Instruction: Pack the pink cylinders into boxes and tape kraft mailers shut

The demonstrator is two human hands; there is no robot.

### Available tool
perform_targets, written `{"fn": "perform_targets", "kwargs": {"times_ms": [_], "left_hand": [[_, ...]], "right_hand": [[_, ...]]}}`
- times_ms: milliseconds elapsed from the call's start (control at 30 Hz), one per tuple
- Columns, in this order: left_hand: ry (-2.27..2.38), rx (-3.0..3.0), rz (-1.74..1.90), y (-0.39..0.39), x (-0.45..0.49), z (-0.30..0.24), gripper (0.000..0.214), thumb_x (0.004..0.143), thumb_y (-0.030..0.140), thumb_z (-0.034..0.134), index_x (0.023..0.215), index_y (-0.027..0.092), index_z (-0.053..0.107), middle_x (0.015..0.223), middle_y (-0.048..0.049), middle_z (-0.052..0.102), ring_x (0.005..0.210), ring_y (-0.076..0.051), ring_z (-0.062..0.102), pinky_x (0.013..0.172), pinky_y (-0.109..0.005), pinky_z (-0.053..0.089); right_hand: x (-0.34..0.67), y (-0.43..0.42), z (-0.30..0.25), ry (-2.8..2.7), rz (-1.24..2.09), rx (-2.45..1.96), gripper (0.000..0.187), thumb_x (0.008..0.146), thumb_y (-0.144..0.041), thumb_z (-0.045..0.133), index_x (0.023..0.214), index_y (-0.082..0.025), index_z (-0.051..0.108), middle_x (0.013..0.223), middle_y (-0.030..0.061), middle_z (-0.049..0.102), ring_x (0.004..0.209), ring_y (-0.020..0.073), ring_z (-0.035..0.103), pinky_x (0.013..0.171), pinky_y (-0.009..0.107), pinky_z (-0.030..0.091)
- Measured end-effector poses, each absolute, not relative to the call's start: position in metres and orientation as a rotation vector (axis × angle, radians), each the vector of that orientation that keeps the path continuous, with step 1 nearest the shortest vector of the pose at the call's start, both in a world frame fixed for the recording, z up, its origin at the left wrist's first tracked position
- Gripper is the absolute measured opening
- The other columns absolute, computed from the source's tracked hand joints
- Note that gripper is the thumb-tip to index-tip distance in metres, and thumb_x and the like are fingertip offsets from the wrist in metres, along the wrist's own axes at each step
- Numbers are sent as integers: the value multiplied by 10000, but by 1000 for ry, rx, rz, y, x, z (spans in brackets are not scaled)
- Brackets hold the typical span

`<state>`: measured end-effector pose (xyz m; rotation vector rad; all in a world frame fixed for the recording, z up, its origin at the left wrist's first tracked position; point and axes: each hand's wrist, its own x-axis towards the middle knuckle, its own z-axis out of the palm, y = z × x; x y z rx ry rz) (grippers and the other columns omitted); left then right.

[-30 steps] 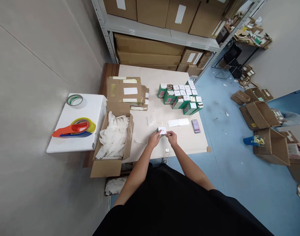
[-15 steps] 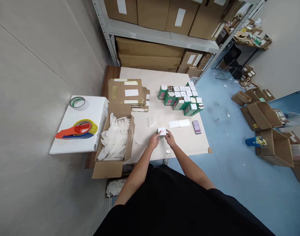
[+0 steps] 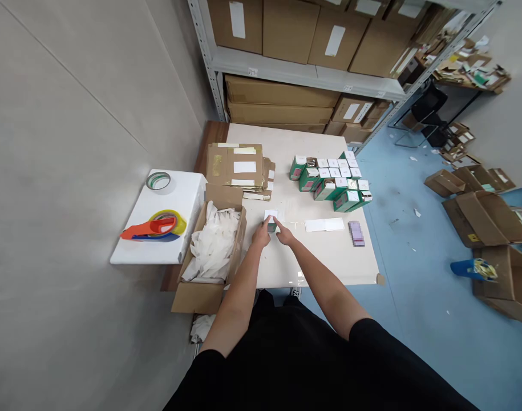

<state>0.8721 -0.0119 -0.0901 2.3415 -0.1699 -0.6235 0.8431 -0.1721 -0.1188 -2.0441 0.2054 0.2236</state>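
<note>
Site is a stockroom with a blue floor (image 3: 415,354). Steel shelving (image 3: 213,63) loaded with cardboard cartons stands well ahead of the hands. Both hands work near the front edge of a cream-topped table (image 3: 316,268).

Left of the left hand stands an open cardboard box (image 3: 196,299) filled with crumpled white plastic wrap (image 3: 211,251). Beyond it, a white side table (image 3: 136,251) carries an orange tape dispenser (image 3: 149,228) and a roll of clear tape (image 3: 158,181). Ahead of the left hand lies a stack of flattened cardboard mailers (image 3: 235,168). Ahead and to the right of the right hand stands a block of green cartons (image 3: 329,185), ranked close together, most showing white tops. Right of the right hand lie a strip of white cards (image 3: 324,225) and a small stack of purple cards (image 3: 355,233).

Item of interest: a small green carton (image 3: 270,221) with a white top face, directly ahead of the hands and apart from the block. The left hand (image 3: 261,235) is closed on it, gripping its lower side. The right hand (image 3: 284,234) is open, its fingers extended to the carton's side; contact cannot be confirmed.

Progress, as visible: the block is formed and most of its cartons are topped white. The white cards and purple cards lie with no hand on them. The quantity outstanding cannot be determined from this view.
</note>
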Motion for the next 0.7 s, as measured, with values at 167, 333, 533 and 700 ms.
{"fn": "perform_targets", "kwargs": {"times_ms": [167,333,533,700], "left_hand": [[-138,2424,-654,-9,879,-84,875,847,111,690,1611,392,369,1685,-138,313,1329,-351,595,1070,-448,505],[-150,2408,-327,-10,864,-67,741,881,213,697,1577,261,448,1696,-165,289,1465,-389,439,1144,-487,439],[-117,2197,-19,-25,838,-34,626,900,167,580,1520,219,507,1603,-148,460,1496,-316,413,1206,-488,385],[37,1886,85,-50,814,-8,590,905,262,607,1490,252,530,1505,-123,558,1353,-282,562,1056,-430,535]], "right_hand": [[846,-171,-117,136,239,-2074,849,685,-61,578,1509,-268,555,1402,52,671,1299,303,624,1116,497,513],[826,-182,-100,113,306,-1912,850,764,-150,623,1579,-315,447,1599,46,489,1407,289,534,1164,508,455],[788,-216,-67,242,169,-1806,687,826,-282,646,1502,-331,537,1472,86,609,1171,278,688,1018,490,554],[760,-256,-40,227,46,-1804,569,832,-317,599,1401,-283,608,1293,93,702,1084,252,696,898,434,591]]}}
